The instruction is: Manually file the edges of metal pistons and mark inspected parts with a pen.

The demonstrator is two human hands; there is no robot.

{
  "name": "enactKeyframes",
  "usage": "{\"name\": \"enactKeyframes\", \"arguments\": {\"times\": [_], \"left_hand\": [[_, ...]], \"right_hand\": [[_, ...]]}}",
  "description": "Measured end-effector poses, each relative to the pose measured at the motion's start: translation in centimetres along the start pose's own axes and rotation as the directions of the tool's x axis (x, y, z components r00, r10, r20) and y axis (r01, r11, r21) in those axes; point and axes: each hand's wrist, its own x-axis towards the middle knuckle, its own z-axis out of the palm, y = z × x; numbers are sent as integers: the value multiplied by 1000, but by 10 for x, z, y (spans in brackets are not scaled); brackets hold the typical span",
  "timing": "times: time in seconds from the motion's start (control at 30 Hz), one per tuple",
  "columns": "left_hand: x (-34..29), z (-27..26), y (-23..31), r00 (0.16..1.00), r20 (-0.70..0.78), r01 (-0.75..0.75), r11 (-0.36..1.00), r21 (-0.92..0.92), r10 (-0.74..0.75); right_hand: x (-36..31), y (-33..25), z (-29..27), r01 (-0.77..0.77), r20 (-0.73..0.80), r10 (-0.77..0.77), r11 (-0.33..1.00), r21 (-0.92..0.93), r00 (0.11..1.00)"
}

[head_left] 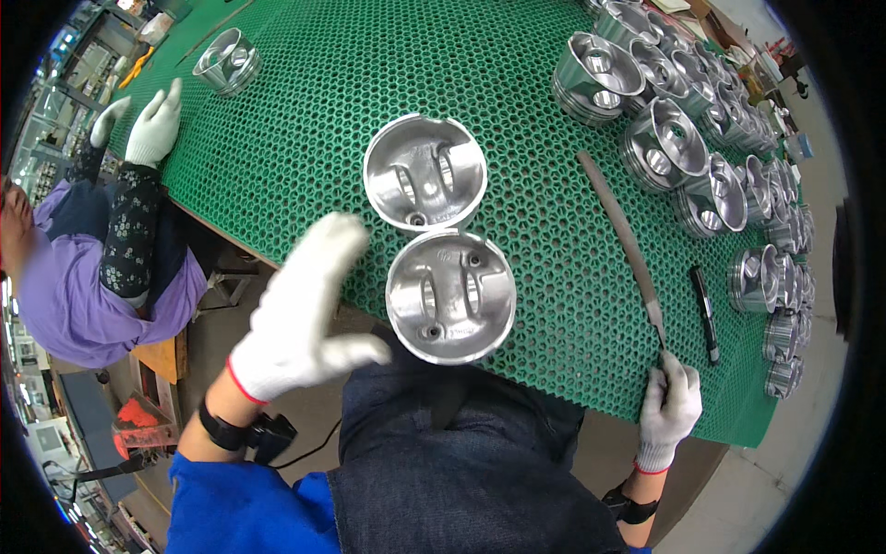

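Two silver metal pistons stand hollow side up on a green perforated mat point(554, 342), one behind the other and seemingly touching. The near piston point(450, 319) is at the mat's front edge, with the far piston point(426, 189) just behind it. My left hand point(300, 314), in a white glove, hovers left of them, thumb apart from the fingers and nothing in it. At the right front edge, my gloved right hand point(672, 406) has its fingers closed round the thin end of a long flat metal file point(620, 222). The file's blade lies on the mat, pointing away from me.
Several more pistons point(664, 143) stand in rows along the right side. A black marker pen point(704, 314) lies right of the file. Far left, a single piston point(227, 63) stands near a co-worker's gloved hands point(155, 129). A red box-like object point(145, 420) is below left.
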Motion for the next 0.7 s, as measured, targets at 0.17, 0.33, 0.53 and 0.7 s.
{"name": "enactKeyframes", "arguments": {"times": [0.17,0.33,0.53,0.7], "left_hand": [[31,36,55,974,-186,-141,989,-47,130],[48,73,72,967,-221,-214,877,-430,127],[47,90,78,974,-215,-159,879,-449,67],[39,76,88,966,-230,-153,976,-157,114]], "right_hand": [[-6,3,0,18,-26,-17,999,31,1000],[-7,-3,-1,10,-71,-9,1000,24,997],[-8,-1,-4,3,-59,-1,999,32,998],[-5,-3,-4,-13,-55,15,999,39,998]]}}
